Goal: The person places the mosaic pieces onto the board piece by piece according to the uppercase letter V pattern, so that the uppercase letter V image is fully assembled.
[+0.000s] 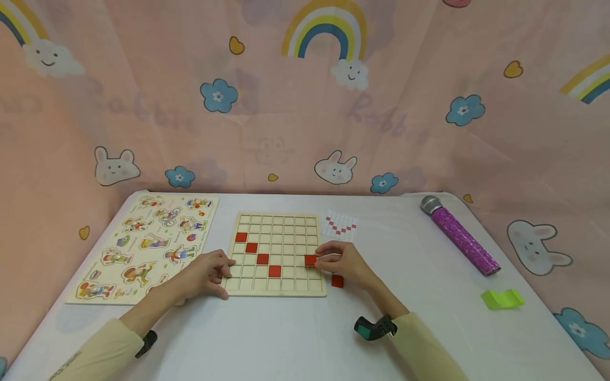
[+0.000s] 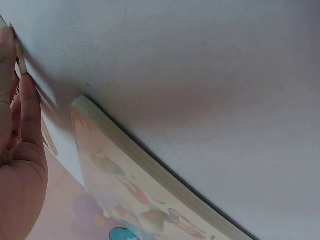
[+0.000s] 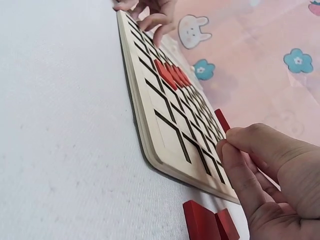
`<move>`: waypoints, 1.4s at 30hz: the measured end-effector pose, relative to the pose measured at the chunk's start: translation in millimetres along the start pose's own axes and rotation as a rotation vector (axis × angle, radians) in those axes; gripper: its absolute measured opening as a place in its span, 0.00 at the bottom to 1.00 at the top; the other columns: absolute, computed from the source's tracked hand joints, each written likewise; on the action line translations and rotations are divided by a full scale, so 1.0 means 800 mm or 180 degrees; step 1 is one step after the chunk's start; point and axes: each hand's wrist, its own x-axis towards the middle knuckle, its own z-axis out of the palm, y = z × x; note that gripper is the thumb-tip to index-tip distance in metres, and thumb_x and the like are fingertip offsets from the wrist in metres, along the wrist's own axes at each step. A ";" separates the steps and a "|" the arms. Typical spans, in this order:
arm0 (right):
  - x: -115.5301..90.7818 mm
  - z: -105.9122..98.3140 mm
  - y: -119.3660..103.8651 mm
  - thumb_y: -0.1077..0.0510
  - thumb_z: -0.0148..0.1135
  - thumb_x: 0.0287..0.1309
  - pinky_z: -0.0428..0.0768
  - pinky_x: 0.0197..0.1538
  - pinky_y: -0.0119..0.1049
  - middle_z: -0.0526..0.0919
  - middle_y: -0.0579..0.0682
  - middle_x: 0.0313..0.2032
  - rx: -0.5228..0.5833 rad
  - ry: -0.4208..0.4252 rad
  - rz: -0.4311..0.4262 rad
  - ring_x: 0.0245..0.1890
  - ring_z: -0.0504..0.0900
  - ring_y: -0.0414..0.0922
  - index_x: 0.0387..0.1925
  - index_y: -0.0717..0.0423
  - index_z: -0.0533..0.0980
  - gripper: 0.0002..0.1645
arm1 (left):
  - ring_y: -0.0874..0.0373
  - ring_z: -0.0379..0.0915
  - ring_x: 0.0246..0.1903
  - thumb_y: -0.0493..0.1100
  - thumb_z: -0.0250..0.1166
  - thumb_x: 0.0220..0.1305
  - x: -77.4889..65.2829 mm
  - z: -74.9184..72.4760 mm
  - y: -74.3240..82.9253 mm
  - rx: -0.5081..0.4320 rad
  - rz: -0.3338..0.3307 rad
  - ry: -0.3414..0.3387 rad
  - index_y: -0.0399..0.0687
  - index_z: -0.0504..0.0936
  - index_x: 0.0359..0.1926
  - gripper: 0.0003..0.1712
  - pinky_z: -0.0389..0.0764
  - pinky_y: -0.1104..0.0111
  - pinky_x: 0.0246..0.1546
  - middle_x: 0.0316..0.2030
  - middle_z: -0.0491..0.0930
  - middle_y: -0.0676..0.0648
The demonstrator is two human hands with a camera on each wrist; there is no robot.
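Note:
A light wooden grid board [image 1: 295,227] lies flat on the table, with several red square tiles [image 1: 274,271] set in a diagonal on its left half. My left hand [image 1: 207,275] holds the board at its left edge, thumb at the near corner and fingers on the side. Between thumb and fingertips, my right hand [image 1: 345,262] pinches another red square tile [image 3: 222,120], tilted over the grid near the right edge. Beside the board's right edge, under the right hand, lie loose red tiles [image 3: 200,222]. A small pattern card [image 1: 340,225] showing a red V shape lies beyond the right hand.
On the left lies a wooden picture puzzle board [image 1: 152,241], close to the left forearm. A glittery purple microphone [image 1: 462,238] and a bright green wavy piece [image 1: 502,299] lie on the right of the white table [image 1: 267,338]. A patterned pink cloth [image 1: 286,121] hangs behind.

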 end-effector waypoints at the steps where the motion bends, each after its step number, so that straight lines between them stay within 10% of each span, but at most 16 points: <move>1: 0.001 0.002 -0.001 0.63 0.68 0.56 0.81 0.44 0.36 0.81 0.58 0.47 0.0002 -0.0006 -0.0022 0.43 0.83 0.48 0.48 0.65 0.76 0.19 | 0.39 0.69 0.59 0.39 0.79 0.40 0.000 0.000 0.000 -0.0001 -0.0005 -0.0002 0.43 0.74 0.29 0.20 0.77 0.72 0.36 0.48 0.76 0.43; 42: 0.027 0.053 -0.029 0.70 0.71 0.47 0.81 0.39 0.33 0.84 0.56 0.36 -0.0767 0.0342 -0.0428 0.33 0.85 0.46 0.38 0.66 0.80 0.13 | 0.39 0.69 0.59 0.38 0.78 0.40 -0.001 0.000 -0.002 -0.0043 0.0054 -0.0002 0.42 0.75 0.30 0.20 0.76 0.73 0.35 0.45 0.76 0.43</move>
